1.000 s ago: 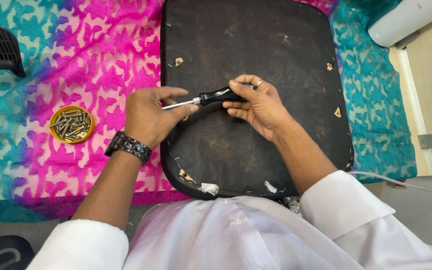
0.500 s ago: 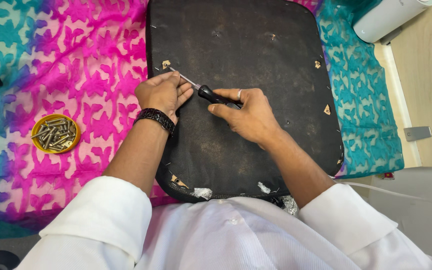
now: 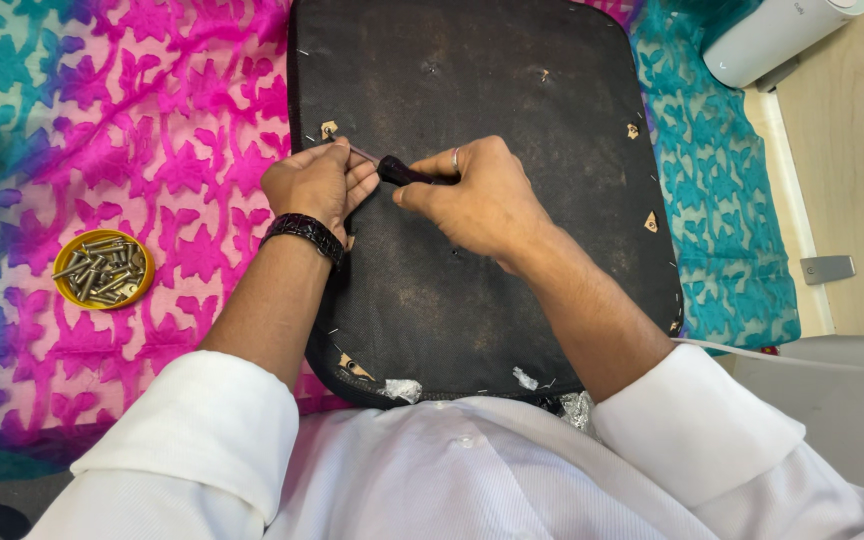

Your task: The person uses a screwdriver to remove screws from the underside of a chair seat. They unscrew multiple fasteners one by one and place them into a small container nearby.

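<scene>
On the black seat pad [image 3: 512,280], which lies underside up across a pink and teal cloth [image 3: 152,120], both hands meet near the pad's upper left corner. The right hand [image 3: 472,200] is closed around the black handle of a screwdriver [image 3: 402,172]; its ring finger carries a band. The tool's long axis runs from lower right up to upper left, handle under the right palm, thin metal shaft slanting toward a small tan hole [image 3: 329,129] at the pad's edge. The left hand [image 3: 317,185] sits just left of the handle, fingers curled and pinched on the shaft, so the tip itself is hidden and whether it has reached the hole cannot be told. The hole lies just above and slightly left of the left knuckles, nearer that hand than the right. The left wrist, with a dark watch [image 3: 304,232], rests on the pad's edge, forearm coming up from the lower left; the right forearm crosses the pad from the lower right, wrist bent inward. Both sleeves are white. Well to the left on the cloth stands a yellow lid [image 3: 103,269] filled with metal screws, apart from both hands. More tan holes mark the pad's right edge, and a white appliance [image 3: 782,35] lies at the top right.
</scene>
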